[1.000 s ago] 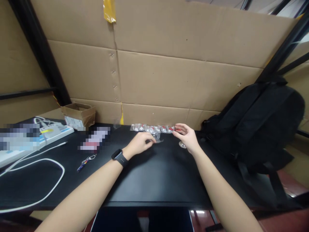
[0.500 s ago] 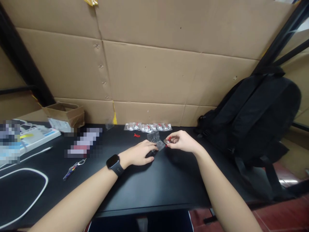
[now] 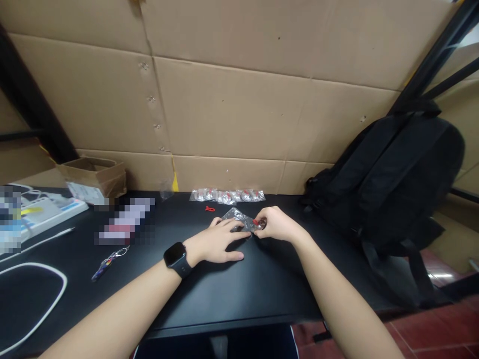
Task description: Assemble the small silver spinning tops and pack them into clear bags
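Observation:
My left hand (image 3: 219, 243) lies palm down on the black table, fingers spread, with the fingertips on a small clear plastic bag (image 3: 235, 215). Between the thumb and fingers of my right hand (image 3: 279, 224) is a small round metal disc (image 3: 261, 225) with a red cord on it. The disc is at the bag's right end; whether its edge is inside the bag, I cannot tell. Behind the hands, several shiny discs in clear bags (image 3: 226, 196) lie in a row. A loose red cord (image 3: 210, 209) rests in front of that row.
A black backpack (image 3: 396, 199) stands on the right. To the left are an open cardboard box (image 3: 95, 177), a white power strip (image 3: 52, 218), a white cable (image 3: 62, 269), a keyring (image 3: 109, 262) and a blurred-out flat item (image 3: 127, 219). A cardboard wall (image 3: 232, 114) closes off the back.
My right hand has brought the disc slightly down to the bag's edge. The left hand's fingers have spread out over the bag, which now lies flatter. The view has shifted a little.

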The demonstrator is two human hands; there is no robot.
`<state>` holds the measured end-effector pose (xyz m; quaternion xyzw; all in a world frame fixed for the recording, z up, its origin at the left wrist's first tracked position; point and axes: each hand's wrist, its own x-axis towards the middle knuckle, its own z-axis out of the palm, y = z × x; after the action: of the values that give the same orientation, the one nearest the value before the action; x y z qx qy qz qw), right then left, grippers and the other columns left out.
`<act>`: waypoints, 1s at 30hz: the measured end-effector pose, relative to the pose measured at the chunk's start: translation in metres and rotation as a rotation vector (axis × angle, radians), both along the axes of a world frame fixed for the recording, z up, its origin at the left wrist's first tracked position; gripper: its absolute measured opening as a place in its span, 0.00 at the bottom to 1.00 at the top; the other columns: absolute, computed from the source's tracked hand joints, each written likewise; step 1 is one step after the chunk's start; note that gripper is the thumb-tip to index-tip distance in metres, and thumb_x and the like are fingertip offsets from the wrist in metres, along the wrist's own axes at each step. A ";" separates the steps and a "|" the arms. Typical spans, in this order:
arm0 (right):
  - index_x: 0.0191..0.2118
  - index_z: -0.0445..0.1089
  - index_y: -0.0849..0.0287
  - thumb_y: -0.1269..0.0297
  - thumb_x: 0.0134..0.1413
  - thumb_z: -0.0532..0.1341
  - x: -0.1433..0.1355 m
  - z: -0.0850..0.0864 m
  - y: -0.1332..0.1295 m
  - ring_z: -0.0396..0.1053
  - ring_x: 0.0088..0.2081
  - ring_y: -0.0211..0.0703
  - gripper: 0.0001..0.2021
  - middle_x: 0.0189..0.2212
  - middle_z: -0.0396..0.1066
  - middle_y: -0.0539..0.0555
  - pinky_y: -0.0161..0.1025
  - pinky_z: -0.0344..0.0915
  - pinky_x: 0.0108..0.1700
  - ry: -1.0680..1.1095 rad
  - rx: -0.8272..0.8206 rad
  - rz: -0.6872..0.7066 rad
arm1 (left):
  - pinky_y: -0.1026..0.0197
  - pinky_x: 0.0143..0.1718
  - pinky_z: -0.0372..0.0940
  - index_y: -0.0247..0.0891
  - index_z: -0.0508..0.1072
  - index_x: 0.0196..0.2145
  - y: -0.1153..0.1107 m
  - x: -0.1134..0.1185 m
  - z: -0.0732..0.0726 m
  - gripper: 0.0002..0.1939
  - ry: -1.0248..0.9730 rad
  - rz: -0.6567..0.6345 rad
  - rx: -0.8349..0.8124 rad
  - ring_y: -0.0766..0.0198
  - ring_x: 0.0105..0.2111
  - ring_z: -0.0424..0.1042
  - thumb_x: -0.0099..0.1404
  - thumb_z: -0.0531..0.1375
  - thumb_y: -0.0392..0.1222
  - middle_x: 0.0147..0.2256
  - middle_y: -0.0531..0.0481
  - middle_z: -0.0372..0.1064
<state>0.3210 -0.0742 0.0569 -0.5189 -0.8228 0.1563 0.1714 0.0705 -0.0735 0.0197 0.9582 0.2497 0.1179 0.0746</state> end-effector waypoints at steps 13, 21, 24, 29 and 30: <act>0.39 0.81 0.56 0.70 0.41 0.70 0.003 -0.005 0.004 0.73 0.31 0.42 0.14 0.31 0.78 0.52 0.35 0.65 0.34 0.016 -0.027 0.043 | 0.38 0.61 0.50 0.57 0.62 0.65 0.001 0.000 -0.002 0.31 0.000 0.013 -0.029 0.42 0.64 0.56 0.67 0.56 0.64 0.65 0.45 0.58; 0.34 0.81 0.58 0.64 0.41 0.73 0.003 -0.012 0.012 0.74 0.31 0.43 0.10 0.27 0.77 0.52 0.35 0.67 0.35 0.080 -0.019 0.021 | 0.36 0.61 0.49 0.59 0.64 0.64 0.002 -0.001 -0.001 0.30 -0.007 -0.005 -0.058 0.42 0.63 0.58 0.67 0.57 0.64 0.65 0.46 0.57; 0.30 0.79 0.58 0.63 0.40 0.75 -0.001 -0.017 0.015 0.74 0.30 0.42 0.09 0.27 0.77 0.52 0.35 0.68 0.35 0.090 -0.004 0.013 | 0.34 0.61 0.47 0.59 0.64 0.64 0.002 -0.002 -0.001 0.30 0.003 0.007 -0.059 0.41 0.64 0.57 0.66 0.57 0.64 0.66 0.45 0.56; 0.33 0.79 0.58 0.68 0.46 0.70 0.004 -0.016 0.015 0.76 0.32 0.42 0.05 0.31 0.79 0.53 0.34 0.69 0.37 0.134 -0.040 0.104 | 0.34 0.62 0.48 0.59 0.63 0.64 0.002 -0.003 -0.002 0.31 0.008 0.009 -0.066 0.41 0.65 0.56 0.66 0.56 0.65 0.67 0.45 0.54; 0.34 0.79 0.58 0.69 0.48 0.69 0.005 -0.015 0.015 0.76 0.32 0.41 0.05 0.32 0.79 0.53 0.34 0.69 0.37 0.141 -0.044 0.115 | 0.34 0.62 0.48 0.59 0.63 0.64 0.002 -0.003 -0.002 0.31 0.008 0.008 -0.069 0.41 0.65 0.55 0.66 0.56 0.65 0.67 0.45 0.53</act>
<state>0.3259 -0.0591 0.0417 -0.4621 -0.8334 0.2201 0.2084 0.0672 -0.0714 0.0177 0.9545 0.2577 0.1057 0.1063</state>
